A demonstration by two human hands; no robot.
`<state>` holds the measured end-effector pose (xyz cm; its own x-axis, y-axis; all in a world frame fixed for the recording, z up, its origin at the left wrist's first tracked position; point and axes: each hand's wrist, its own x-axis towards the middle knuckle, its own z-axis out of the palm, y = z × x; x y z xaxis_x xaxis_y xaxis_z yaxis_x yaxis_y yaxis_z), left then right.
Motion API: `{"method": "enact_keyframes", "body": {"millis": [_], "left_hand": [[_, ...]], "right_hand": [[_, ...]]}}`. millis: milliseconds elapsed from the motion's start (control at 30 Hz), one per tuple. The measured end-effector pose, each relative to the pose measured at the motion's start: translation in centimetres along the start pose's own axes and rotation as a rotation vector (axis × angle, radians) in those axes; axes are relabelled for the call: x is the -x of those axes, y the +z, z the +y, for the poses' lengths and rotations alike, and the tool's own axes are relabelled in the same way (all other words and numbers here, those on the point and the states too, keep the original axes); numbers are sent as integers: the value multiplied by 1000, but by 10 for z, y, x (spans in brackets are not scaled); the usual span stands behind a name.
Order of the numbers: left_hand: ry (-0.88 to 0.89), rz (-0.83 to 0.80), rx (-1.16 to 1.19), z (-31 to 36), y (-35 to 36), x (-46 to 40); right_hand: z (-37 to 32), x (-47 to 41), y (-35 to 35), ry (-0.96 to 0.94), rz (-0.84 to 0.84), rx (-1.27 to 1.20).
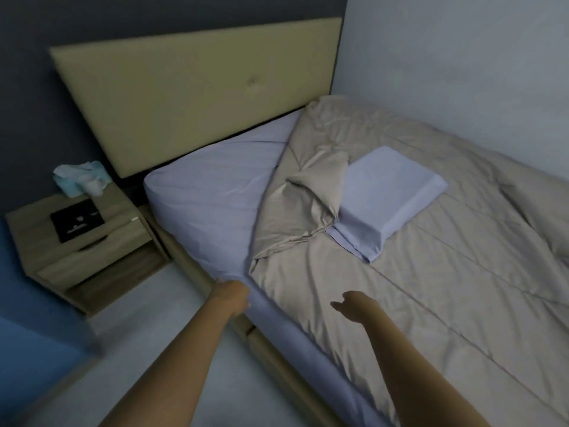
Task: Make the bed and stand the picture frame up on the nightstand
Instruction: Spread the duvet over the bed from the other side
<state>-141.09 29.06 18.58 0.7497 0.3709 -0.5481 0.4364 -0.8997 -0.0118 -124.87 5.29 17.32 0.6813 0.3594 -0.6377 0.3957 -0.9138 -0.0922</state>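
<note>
A beige quilt (pixel 415 272) covers most of the bed, its near corner folded back in a rumpled flap (pixel 308 204). The lavender fitted sheet (pixel 209 192) shows at the head end. A lavender pillow (pixel 391 198) lies on the quilt mid-bed. My left hand (pixel 234 295) is at the mattress edge beside the quilt's corner, fingers curled; whether it grips cloth I cannot tell. My right hand (pixel 349 305) hovers over the quilt with fingers loosely apart, holding nothing. The black picture frame (pixel 77 220) lies flat on the wooden nightstand (pixel 123 223) at the left.
A padded tan headboard (pixel 200 97) stands against a dark wall. A pale wall (pixel 462 63) runs along the bed's far side. Crumpled white and blue tissue or cloth (pixel 81 178) sits at the back of the nightstand. Pale floor (pixel 154 334) lies between nightstand and bed.
</note>
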Motion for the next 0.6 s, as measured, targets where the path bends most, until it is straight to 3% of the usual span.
{"method": "enact_keyframes", "body": {"millis": [233, 467, 600], "left_hand": [[109, -104, -233, -105, -46, -78], [348, -139, -266, -96, -93, -160], [401, -116, -228, -101, -119, -213]], "right_hand": [[-98, -32, -2, 104, -14, -151], [-120, -65, -10, 271, -97, -204], [-130, -109, -37, 311, -89, -230]]}}
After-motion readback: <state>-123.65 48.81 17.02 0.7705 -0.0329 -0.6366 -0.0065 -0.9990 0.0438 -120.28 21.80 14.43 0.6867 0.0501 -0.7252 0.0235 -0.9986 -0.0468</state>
